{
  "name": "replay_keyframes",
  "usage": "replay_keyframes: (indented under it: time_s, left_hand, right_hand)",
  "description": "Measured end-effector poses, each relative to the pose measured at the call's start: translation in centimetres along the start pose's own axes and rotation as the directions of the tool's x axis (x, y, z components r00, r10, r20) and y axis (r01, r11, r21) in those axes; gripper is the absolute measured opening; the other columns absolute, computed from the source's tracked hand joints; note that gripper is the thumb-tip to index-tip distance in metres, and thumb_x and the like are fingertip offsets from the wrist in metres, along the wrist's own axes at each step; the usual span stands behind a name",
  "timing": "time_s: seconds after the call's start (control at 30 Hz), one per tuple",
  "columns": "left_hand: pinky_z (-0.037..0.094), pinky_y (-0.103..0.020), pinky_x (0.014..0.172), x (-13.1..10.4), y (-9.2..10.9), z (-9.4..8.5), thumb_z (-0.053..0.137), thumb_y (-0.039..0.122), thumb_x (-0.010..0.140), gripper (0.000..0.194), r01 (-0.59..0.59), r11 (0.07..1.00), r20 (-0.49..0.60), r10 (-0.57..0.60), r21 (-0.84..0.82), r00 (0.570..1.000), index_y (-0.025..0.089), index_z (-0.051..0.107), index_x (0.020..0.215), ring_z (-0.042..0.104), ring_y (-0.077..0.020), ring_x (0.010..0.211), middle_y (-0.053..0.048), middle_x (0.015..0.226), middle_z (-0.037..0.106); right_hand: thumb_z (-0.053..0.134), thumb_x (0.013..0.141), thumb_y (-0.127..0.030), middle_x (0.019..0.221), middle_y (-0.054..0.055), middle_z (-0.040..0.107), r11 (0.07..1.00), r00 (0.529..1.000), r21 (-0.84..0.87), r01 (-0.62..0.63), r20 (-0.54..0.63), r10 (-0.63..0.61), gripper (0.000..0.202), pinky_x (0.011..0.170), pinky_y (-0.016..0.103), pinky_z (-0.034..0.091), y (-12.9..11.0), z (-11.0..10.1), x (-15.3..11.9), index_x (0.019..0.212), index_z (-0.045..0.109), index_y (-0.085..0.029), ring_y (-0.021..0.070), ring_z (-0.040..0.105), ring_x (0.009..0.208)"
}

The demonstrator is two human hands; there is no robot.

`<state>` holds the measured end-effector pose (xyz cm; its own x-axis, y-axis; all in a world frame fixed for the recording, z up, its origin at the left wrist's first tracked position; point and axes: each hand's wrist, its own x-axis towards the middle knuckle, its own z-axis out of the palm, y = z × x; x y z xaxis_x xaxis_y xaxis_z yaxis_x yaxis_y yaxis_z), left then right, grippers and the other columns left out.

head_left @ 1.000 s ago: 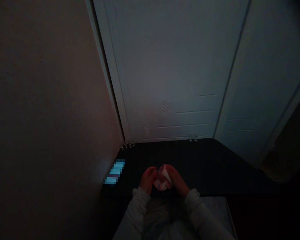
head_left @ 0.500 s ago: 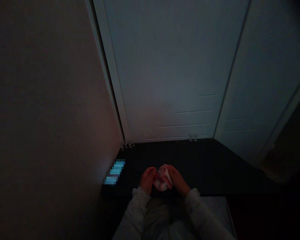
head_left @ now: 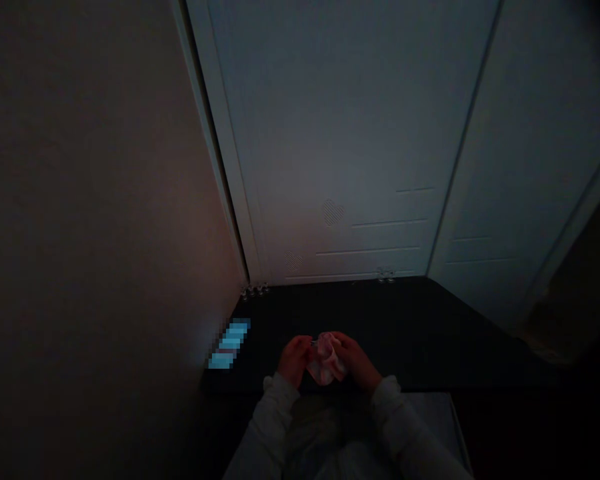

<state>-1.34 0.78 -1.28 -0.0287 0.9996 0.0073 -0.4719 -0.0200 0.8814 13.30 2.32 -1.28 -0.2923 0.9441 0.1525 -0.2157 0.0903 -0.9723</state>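
A small pink and white cloth-like piece (head_left: 326, 363) hangs between my two hands, over the near edge of the dark tabletop. My left hand (head_left: 296, 357) is closed at its left side, with a thin shiny bit by the fingertips that is too small to make out. On the other side, my right hand (head_left: 353, 357) has its fingers closed on the pink and white piece. The light is dim, so the fingertips are hard to see in detail.
A lit, pixelated screen (head_left: 229, 343) lies at the left of the dark tabletop (head_left: 430, 333). Small shiny objects (head_left: 255, 291) stand in the back left corner, others (head_left: 386, 275) at the back edge. White panels rise behind; a wall stands left.
The pink and white piece has changed shape and looks more bunched near my right hand. My right hand's fingers have shifted slightly over it; my left hand has barely moved.
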Motion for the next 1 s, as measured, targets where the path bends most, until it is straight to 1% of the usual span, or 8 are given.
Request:
replay_keyframes:
  time_s: [0.17,0.27,0.4,0.47,0.57,0.77,0.87,1.0]
  left_hand:
    - [0.032,-0.022,0.049,0.0,0.0,-0.3,0.062,0.033,0.059,0.026,-0.012,1.000,0.005,0.012,0.003,1.000,0.012,0.058,0.073,0.043,-0.0078,0.049,0.002,0.054,0.049]
    - [0.033,-0.022,0.049,0.1,-0.1,-0.4,0.061,0.032,0.060,0.025,-0.002,1.000,0.024,0.002,-0.017,1.000,0.012,0.058,0.075,0.044,-0.0078,0.049,0.001,0.055,0.051]
    - [0.033,-0.021,0.050,0.2,-0.2,-0.5,0.063,0.030,0.059,0.024,0.003,1.000,0.019,-0.003,-0.024,1.000,0.011,0.059,0.073,0.045,-0.0077,0.049,0.001,0.055,0.052]
    - [0.033,-0.021,0.049,0.2,0.0,-0.5,0.063,0.030,0.058,0.024,0.007,1.000,0.019,-0.006,-0.024,1.000,0.011,0.059,0.073,0.044,-0.0075,0.049,0.001,0.055,0.052]
    - [0.031,-0.021,0.049,0.1,0.2,-0.3,0.064,0.031,0.057,0.026,0.015,1.000,0.014,-0.014,-0.008,1.000,0.011,0.059,0.073,0.043,-0.0074,0.047,0.001,0.053,0.051]
    - [0.030,-0.021,0.048,0.0,0.2,-0.2,0.064,0.032,0.057,0.026,0.011,1.000,0.019,-0.011,0.002,1.000,0.011,0.059,0.072,0.042,-0.0070,0.046,0.002,0.051,0.050]
    - [0.029,-0.020,0.047,0.1,0.1,-0.3,0.063,0.031,0.059,0.024,0.006,1.000,0.028,-0.006,0.005,1.000,0.011,0.059,0.073,0.042,-0.0065,0.047,0.002,0.052,0.049]
    - [0.029,-0.021,0.047,0.0,0.2,-0.3,0.064,0.031,0.058,0.026,0.009,1.000,0.035,-0.009,0.003,0.999,0.011,0.059,0.073,0.042,-0.0067,0.047,0.002,0.053,0.049]
  right_hand:
    - [0.053,0.066,-0.037,0.095,0.009,0.060,0.993,1.000,-0.120,-0.003,0.015,0.005,0.038,0.073,0.032,0.042,0.1,-0.2,-0.1,0.096,0.056,-0.014,0.0206,0.054,0.086]
    - [0.052,0.067,-0.035,0.097,0.008,0.059,0.983,0.999,-0.180,0.015,0.040,-0.008,0.038,0.074,0.032,0.041,0.0,-0.2,-0.1,0.098,0.056,-0.014,0.0204,0.054,0.086]
    - [0.049,0.069,-0.034,0.091,0.008,0.060,0.946,0.994,-0.318,0.054,0.107,-0.020,0.031,0.072,0.032,0.041,-0.1,-0.1,-0.1,0.088,0.061,-0.013,0.0202,0.054,0.080]
    - [0.046,0.070,-0.034,0.089,0.008,0.059,0.916,0.993,-0.393,0.078,0.114,-0.036,0.030,0.072,0.032,0.040,-0.2,0.0,-0.1,0.083,0.062,-0.013,0.0198,0.053,0.079]
    - [0.041,0.074,-0.034,0.087,0.007,0.059,0.883,0.991,-0.453,0.121,0.109,-0.080,0.030,0.074,0.031,0.039,-0.4,0.1,-0.2,0.082,0.062,-0.014,0.0187,0.051,0.081]
    - [0.040,0.074,-0.035,0.076,0.005,0.058,0.879,0.989,-0.455,0.141,0.096,-0.109,0.029,0.067,0.028,0.038,-1.0,0.3,-0.4,0.074,0.060,-0.014,0.0166,0.051,0.073]
    - [0.043,0.071,-0.036,0.069,0.003,0.057,0.905,0.993,-0.410,0.115,0.062,-0.098,0.027,0.063,0.027,0.038,-1.2,0.4,-0.6,0.071,0.060,-0.015,0.0155,0.050,0.067]
    - [0.046,0.069,-0.036,0.062,0.000,0.055,0.940,0.998,-0.335,0.058,0.037,-0.048,0.023,0.056,0.025,0.036,-1.1,0.5,-0.5,0.068,0.059,-0.016,0.0133,0.048,0.058]
